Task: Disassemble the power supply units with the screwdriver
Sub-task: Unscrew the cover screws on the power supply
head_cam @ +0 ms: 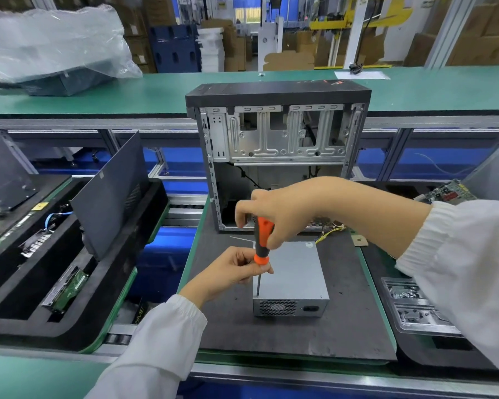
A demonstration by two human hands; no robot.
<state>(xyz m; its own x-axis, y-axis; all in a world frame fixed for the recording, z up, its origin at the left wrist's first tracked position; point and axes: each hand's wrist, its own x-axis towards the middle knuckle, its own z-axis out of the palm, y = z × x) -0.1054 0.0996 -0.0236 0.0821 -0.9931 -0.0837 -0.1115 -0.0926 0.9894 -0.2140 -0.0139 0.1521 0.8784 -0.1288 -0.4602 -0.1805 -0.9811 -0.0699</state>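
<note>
On the dark foam mat (271, 326) sits the power supply unit (293, 272), rigid and probably heavy. My right hand (280, 214) grips the screwdriver (262, 243); my left hand (231, 269) pinches its shaft, tip at the near-left corner.

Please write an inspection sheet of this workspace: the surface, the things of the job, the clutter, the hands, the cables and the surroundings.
Surface: dark mat, on a green-edged pallet.
Job's things: grey power supply unit flat on the mat; screwdriver upright, tip at its near left top corner.
Clutter: small cardboard scrap on the mat.
Hands: right hand grips the orange-black handle; left hand pinches the shaft.
Cables: yellow wires run from the unit's far side.
Surroundings: open computer case behind; tray with a dark panel left; clear tray of small parts right; circuit board far right.
</note>
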